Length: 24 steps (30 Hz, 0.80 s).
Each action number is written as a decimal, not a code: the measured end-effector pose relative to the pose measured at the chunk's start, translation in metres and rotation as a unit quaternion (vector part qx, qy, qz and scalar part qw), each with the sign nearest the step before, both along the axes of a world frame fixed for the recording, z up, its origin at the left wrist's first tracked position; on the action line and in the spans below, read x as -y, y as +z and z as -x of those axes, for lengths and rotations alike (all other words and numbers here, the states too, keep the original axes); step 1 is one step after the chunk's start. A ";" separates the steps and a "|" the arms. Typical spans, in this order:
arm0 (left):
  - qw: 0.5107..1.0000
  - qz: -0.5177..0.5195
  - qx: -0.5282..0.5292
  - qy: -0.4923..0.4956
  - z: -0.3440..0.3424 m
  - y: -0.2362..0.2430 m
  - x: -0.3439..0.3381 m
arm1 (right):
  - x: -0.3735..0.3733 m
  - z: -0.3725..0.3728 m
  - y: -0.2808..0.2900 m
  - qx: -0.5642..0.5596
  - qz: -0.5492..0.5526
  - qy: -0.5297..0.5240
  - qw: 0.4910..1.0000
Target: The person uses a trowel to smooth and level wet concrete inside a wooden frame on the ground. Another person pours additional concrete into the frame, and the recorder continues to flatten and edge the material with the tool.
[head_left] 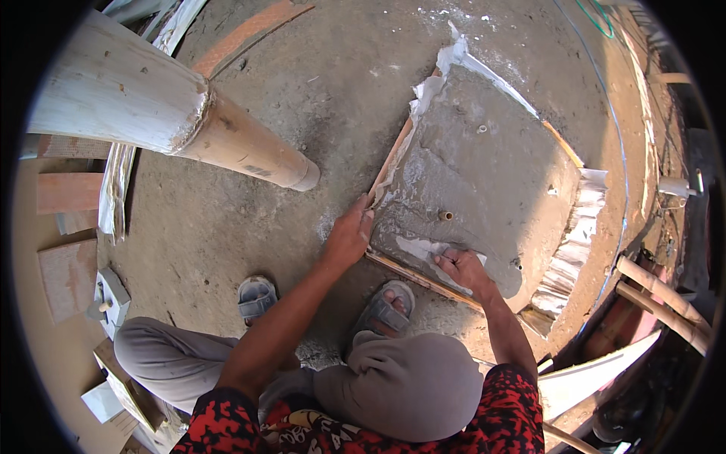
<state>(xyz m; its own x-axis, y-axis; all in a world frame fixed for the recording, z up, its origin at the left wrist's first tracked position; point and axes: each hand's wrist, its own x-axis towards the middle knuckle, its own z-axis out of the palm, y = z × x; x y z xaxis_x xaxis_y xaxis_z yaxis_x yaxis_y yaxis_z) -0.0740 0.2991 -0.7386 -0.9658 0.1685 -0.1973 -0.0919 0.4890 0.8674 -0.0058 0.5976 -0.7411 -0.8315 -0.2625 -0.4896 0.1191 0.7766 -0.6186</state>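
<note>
I squat before a shallow slab form (401, 140) with a wooden edge and torn pale lining, filled with wet grey cement (480, 174). My left hand (349, 234) is closed on the left edge of the form, near its lower corner. My right hand (457, 268) grips a flat, pale smoothing tool (416, 247) lying against the cement at the lower edge. A short brass-coloured pipe stub (446, 216) stands in the cement above that hand, with smaller fittings (482, 129) elsewhere in it.
A large pale post (128, 98) crosses the upper left. Boards (68, 280) and a grey block (111, 306) lie at the left. A crinkled sheet (575, 250) lines the form's right side, with a blue line (622, 166) beyond it and bamboo poles (658, 291) at lower right.
</note>
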 end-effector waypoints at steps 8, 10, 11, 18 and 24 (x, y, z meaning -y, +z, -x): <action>1.000 0.005 0.010 0.000 0.002 0.002 -0.002 | 0.002 0.010 -0.002 -0.003 0.018 -0.015 1.000; 1.000 -0.001 0.027 0.000 0.001 0.004 -0.002 | 0.007 0.008 -0.002 -0.006 0.003 0.007 1.000; 0.999 -0.002 0.034 0.001 0.001 0.005 -0.002 | 0.008 0.007 -0.002 -0.008 -0.005 0.018 1.000; 1.000 -0.006 0.009 0.007 -0.001 0.000 0.001 | -0.042 -0.026 0.026 -0.025 -0.122 0.060 0.990; 0.998 0.018 0.054 0.009 0.000 0.005 -0.002 | -0.032 -0.031 0.022 -0.072 -0.053 -0.006 0.996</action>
